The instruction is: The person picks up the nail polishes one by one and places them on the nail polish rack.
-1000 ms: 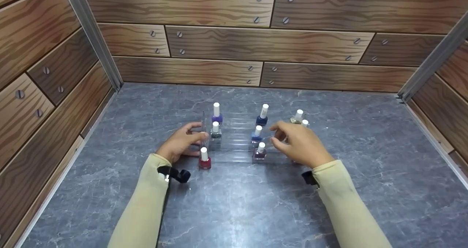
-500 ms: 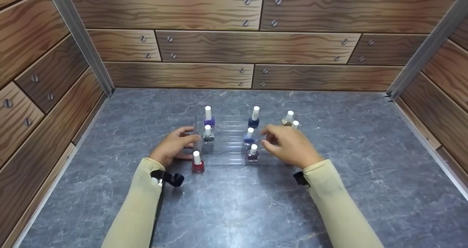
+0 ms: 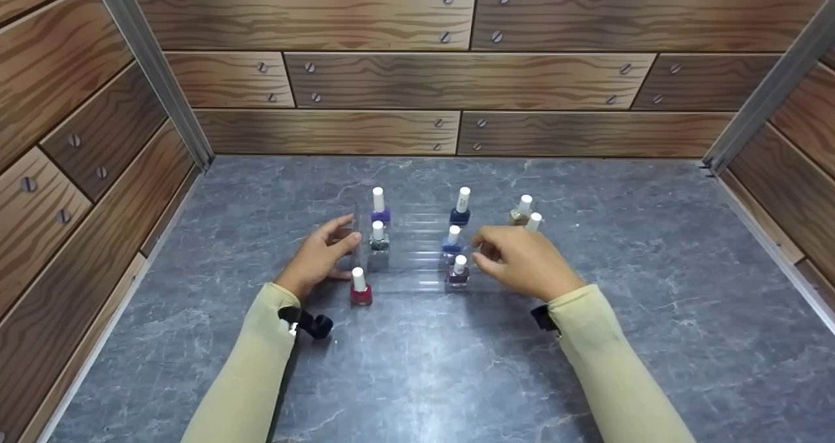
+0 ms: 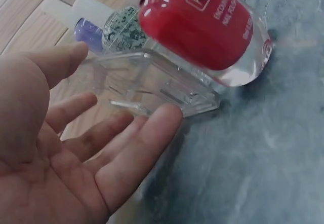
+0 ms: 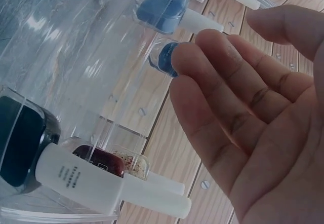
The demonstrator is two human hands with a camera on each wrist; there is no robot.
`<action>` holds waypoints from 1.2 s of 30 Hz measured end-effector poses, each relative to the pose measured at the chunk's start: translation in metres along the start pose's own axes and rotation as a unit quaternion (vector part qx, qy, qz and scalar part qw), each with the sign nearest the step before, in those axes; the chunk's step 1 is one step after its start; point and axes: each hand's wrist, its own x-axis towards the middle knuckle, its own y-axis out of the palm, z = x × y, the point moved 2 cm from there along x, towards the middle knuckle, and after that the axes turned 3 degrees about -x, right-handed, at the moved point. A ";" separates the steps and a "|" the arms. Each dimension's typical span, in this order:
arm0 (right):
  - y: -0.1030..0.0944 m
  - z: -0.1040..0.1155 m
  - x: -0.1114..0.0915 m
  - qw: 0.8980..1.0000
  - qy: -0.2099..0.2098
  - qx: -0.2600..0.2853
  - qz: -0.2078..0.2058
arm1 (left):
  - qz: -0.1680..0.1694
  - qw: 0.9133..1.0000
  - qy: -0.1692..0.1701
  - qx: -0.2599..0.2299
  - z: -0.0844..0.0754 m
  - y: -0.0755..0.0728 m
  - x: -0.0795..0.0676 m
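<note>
A clear stepped stand [image 3: 421,261] carries nail polish bottles with white caps. My left hand [image 3: 319,255] is beside its left end panel, fingers spread and holding nothing, the thumb tip right at the panel's edge. Closest to that hand is a red nail polish bottle [image 4: 197,24], with a glitter one [image 3: 379,239] and a purple one [image 3: 380,214] behind. My right hand [image 3: 525,260] hovers over the stand's right part, fingers loosely bent, nothing held. Just left of it are mauve [image 3: 458,276], blue [image 3: 451,244] and navy [image 3: 460,216] bottles.
At the stand's right end are a gold glitter bottle [image 3: 520,217], a dark red bottle [image 5: 98,160] and a dark teal bottle [image 5: 23,148], the last hidden under my right hand in the head view. Wood-patterned walls [image 3: 365,81] enclose the grey marbled table [image 3: 417,365].
The head view has shifted a little. My left thumb has drawn back slightly to the left at the end panel. The right hand and the bottles look nearly unmoved.
</note>
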 end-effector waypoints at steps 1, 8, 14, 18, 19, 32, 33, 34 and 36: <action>0.001 0.000 0.000 1.000 -0.001 -0.001 0.001 | -0.001 1.000 0.005 0.000 0.001 0.000 0.000; 0.005 -0.002 0.000 1.000 -0.002 -0.004 0.008 | -0.020 0.999 0.031 -0.032 0.014 0.000 0.000; 0.010 -0.002 0.001 1.000 -0.004 0.003 0.020 | -0.030 0.997 0.044 -0.051 0.023 0.000 0.001; 0.011 -0.001 0.001 1.000 -0.011 0.008 0.019 | -0.037 0.997 0.051 -0.049 0.023 0.002 0.002; 0.011 -0.001 0.001 1.000 -0.012 0.009 0.018 | -0.039 0.997 0.052 -0.048 0.023 0.002 0.003; 0.015 -0.005 0.002 1.000 -0.013 -0.004 0.020 | -0.043 0.997 0.048 -0.051 0.022 0.004 0.003; 0.015 -0.006 0.002 1.000 -0.014 -0.005 0.019 | -0.043 0.997 0.048 -0.051 0.023 0.003 0.003; 0.015 -0.006 0.002 1.000 -0.013 -0.004 0.021 | -0.043 0.997 0.048 -0.052 0.023 0.003 0.003; 0.016 -0.005 0.002 1.000 -0.011 -0.004 0.023 | -0.044 0.996 0.048 -0.053 0.024 0.002 0.002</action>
